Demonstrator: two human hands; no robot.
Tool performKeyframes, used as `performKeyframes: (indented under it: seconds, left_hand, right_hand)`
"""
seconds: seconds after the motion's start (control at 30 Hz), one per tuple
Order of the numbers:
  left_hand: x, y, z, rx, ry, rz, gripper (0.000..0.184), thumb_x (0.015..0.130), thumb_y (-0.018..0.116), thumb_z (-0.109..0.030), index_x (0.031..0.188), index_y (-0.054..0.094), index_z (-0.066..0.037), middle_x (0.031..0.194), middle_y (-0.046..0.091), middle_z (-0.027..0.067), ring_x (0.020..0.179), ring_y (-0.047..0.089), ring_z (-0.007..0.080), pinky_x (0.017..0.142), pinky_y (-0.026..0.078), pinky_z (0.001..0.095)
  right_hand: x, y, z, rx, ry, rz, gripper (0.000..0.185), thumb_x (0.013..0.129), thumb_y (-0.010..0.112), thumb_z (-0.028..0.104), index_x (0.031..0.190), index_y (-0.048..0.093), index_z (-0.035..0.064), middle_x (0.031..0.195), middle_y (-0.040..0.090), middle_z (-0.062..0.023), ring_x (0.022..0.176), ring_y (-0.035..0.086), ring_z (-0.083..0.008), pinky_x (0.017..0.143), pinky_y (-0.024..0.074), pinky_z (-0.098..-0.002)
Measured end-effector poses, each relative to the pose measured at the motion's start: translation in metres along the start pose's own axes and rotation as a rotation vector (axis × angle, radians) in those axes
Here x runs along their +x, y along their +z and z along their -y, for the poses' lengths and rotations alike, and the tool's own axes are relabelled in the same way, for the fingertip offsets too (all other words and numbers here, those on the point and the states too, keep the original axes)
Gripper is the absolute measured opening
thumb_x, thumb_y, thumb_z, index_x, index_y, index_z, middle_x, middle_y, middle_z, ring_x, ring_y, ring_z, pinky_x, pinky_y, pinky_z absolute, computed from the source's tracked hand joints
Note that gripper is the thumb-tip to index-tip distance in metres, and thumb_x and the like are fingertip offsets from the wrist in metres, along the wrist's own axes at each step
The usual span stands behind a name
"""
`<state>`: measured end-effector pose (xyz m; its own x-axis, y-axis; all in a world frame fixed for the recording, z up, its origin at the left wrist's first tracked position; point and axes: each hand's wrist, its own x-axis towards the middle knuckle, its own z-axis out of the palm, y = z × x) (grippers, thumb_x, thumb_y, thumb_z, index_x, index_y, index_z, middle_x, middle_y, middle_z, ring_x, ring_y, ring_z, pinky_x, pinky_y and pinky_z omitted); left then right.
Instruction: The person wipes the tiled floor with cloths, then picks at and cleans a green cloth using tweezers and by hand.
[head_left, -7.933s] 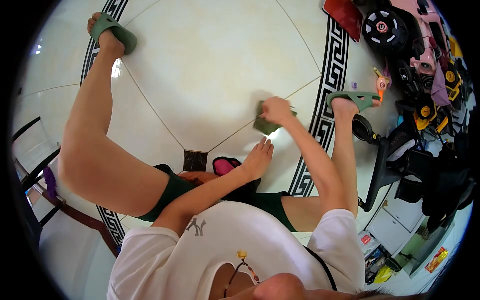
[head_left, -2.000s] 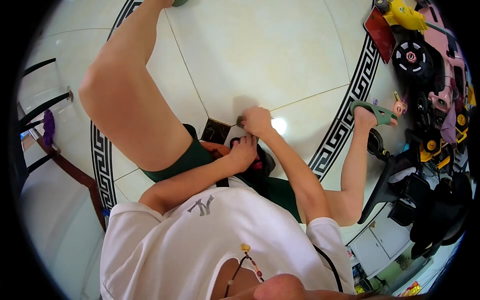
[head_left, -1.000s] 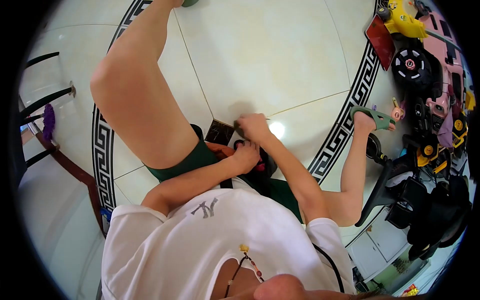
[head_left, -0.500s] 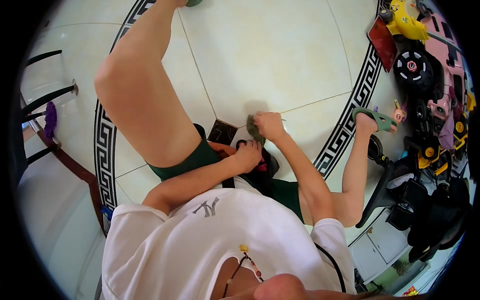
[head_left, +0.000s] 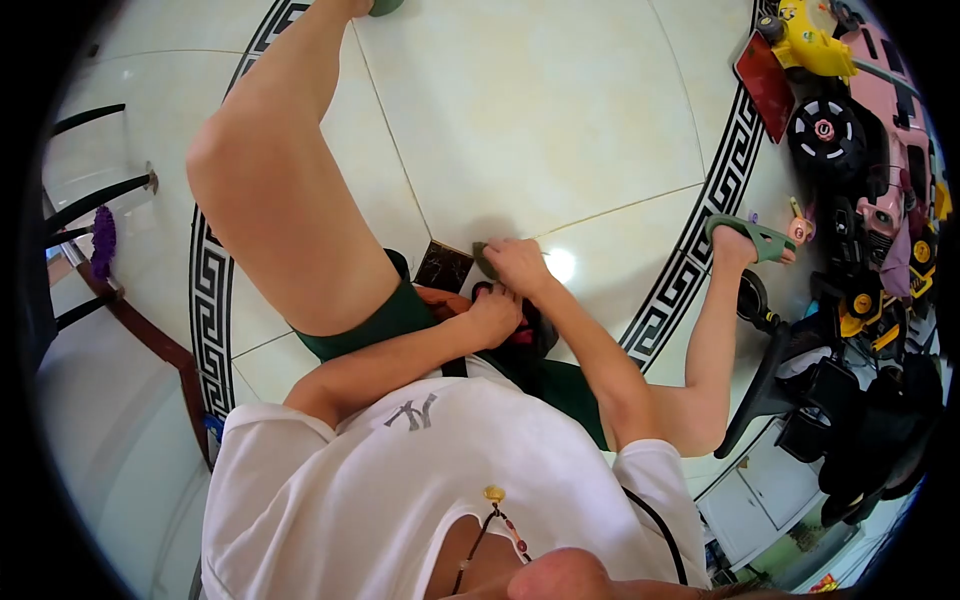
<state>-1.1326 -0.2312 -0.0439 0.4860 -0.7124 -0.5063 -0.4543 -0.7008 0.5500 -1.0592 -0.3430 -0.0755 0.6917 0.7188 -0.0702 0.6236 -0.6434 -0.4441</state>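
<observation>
My right hand [head_left: 518,265] is closed around a small dark green piece [head_left: 484,262] that looks like cloth or a pad, just above the floor near the black square tile. Right beside it, nearer my body, my left hand [head_left: 495,315] has its fingers curled together. Whatever those fingers hold is hidden. The two hands meet or nearly meet. A black and pink item [head_left: 522,335] shows partly behind my left hand, between my thighs, with something orange-brown [head_left: 445,300] to its left.
Around me is a pale tiled floor [head_left: 540,110] with a black patterned border [head_left: 730,165]. Toy vehicles with a black wheel [head_left: 826,131] and a red panel [head_left: 765,88] stand at the right. Dark chair legs [head_left: 100,200] and a purple fluffy thing [head_left: 103,243] are at the left.
Compared with half a second ago, my right hand has moved left and slightly down with the green piece, closer to my left hand. Earlier, the green piece lay spread wider under my right hand, farther from my body.
</observation>
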Motion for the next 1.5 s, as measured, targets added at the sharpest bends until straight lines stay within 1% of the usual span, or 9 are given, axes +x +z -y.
performKeyframes:
  seconds: [0.13, 0.23, 0.33, 0.87, 1.03, 1.23, 1.33, 1.43, 1.5]
  left_hand:
    - [0.001, -0.001, -0.002, 0.029, -0.017, 0.026, 0.067, 0.076, 0.070, -0.029, 0.121, 0.044, 0.013, 0.118, 0.050, 0.0248, 0.109, 0.051, 0.0365, 0.086, 0.047, 0.0469]
    - [0.004, 0.005, -0.001, 0.124, 0.102, -0.018, 0.046, 0.079, 0.061, -0.018, 0.114, 0.052, 0.010, 0.112, 0.055, 0.0213, 0.101, 0.054, 0.0312, 0.075, 0.049, 0.0410]
    - [-0.002, -0.001, -0.001, 0.029, -0.017, 0.008, 0.065, 0.076, 0.070, -0.030, 0.120, 0.046, 0.011, 0.118, 0.050, 0.0239, 0.108, 0.052, 0.0354, 0.088, 0.046, 0.0460]
    - [0.003, 0.006, -0.003, 0.076, -0.007, -0.011, 0.064, 0.075, 0.071, -0.031, 0.118, 0.047, 0.011, 0.115, 0.053, 0.0231, 0.107, 0.053, 0.0345, 0.085, 0.048, 0.0441]
    - [-0.009, -0.007, 0.003, -0.012, 0.023, -0.056, 0.062, 0.076, 0.070, -0.031, 0.117, 0.048, 0.011, 0.111, 0.054, 0.0217, 0.103, 0.055, 0.0344, 0.083, 0.049, 0.0430]
    - [-0.011, -0.035, -0.002, 0.031, -0.054, -0.042, 0.053, 0.076, 0.070, -0.025, 0.110, 0.049, 0.009, 0.115, 0.047, 0.0229, 0.108, 0.048, 0.0348, 0.085, 0.048, 0.0412]
    - [0.007, -0.028, 0.014, -0.252, -0.148, -0.475, 0.043, 0.076, 0.069, -0.018, 0.105, 0.050, 0.008, 0.115, 0.044, 0.0236, 0.108, 0.045, 0.0367, 0.089, 0.045, 0.0394]
    - [0.027, -0.026, 0.028, -0.240, -0.242, -0.589, 0.038, 0.077, 0.068, -0.014, 0.104, 0.050, 0.007, 0.111, 0.045, 0.0228, 0.105, 0.046, 0.0387, 0.091, 0.043, 0.0394]
    - [0.033, -0.027, 0.030, -0.268, -0.264, -0.516, 0.036, 0.077, 0.068, -0.013, 0.103, 0.051, 0.006, 0.111, 0.045, 0.0222, 0.106, 0.045, 0.0377, 0.091, 0.043, 0.0394]
  right_hand:
    - [-0.011, -0.020, -0.012, -0.092, 0.076, 0.079, 0.007, 0.069, 0.058, 0.012, 0.075, 0.054, 0.0108, 0.075, 0.054, -0.0035, 0.070, 0.059, -0.0231, 0.053, 0.0475, -0.0373]
    - [-0.003, -0.001, 0.003, -0.134, -0.072, 0.055, 0.009, 0.069, 0.059, 0.013, 0.077, 0.055, 0.0111, 0.080, 0.054, -0.0035, 0.072, 0.059, -0.0230, 0.056, 0.0486, -0.0359]
    - [-0.005, -0.008, -0.006, -0.108, -0.119, 0.079, 0.008, 0.070, 0.058, 0.014, 0.076, 0.055, 0.0116, 0.078, 0.053, -0.0024, 0.071, 0.058, -0.0217, 0.054, 0.0488, -0.0357]
    - [-0.008, -0.005, -0.007, -0.156, -0.162, 0.018, 0.006, 0.071, 0.057, 0.014, 0.075, 0.054, 0.0112, 0.077, 0.052, -0.0023, 0.068, 0.057, -0.0202, 0.052, 0.0484, -0.0342]
    - [-0.013, -0.021, -0.024, -0.062, 0.059, 0.115, 0.008, 0.075, 0.059, 0.016, 0.075, 0.054, 0.0103, 0.077, 0.055, -0.0055, 0.070, 0.060, -0.0260, 0.054, 0.0477, -0.0403]
    - [-0.051, -0.062, -0.042, 0.329, 0.424, 0.009, 0.009, 0.081, 0.063, 0.013, 0.081, 0.066, 0.0046, 0.078, 0.058, -0.0119, 0.072, 0.059, -0.0318, 0.064, 0.0472, -0.0390]
    - [-0.064, -0.058, -0.037, 0.408, 0.560, -0.073, 0.007, 0.080, 0.063, 0.009, 0.080, 0.065, 0.0018, 0.078, 0.058, -0.0141, 0.070, 0.059, -0.0309, 0.063, 0.0468, -0.0381]
    - [-0.071, -0.053, -0.034, 0.488, 0.642, -0.159, 0.006, 0.079, 0.064, 0.006, 0.081, 0.065, 0.0008, 0.079, 0.059, -0.0147, 0.067, 0.058, -0.0297, 0.062, 0.0469, -0.0372]
    - [-0.074, -0.049, -0.032, 0.491, 0.669, -0.187, 0.006, 0.080, 0.063, 0.006, 0.082, 0.065, 0.0005, 0.079, 0.059, -0.0146, 0.066, 0.059, -0.0291, 0.061, 0.0468, -0.0367]
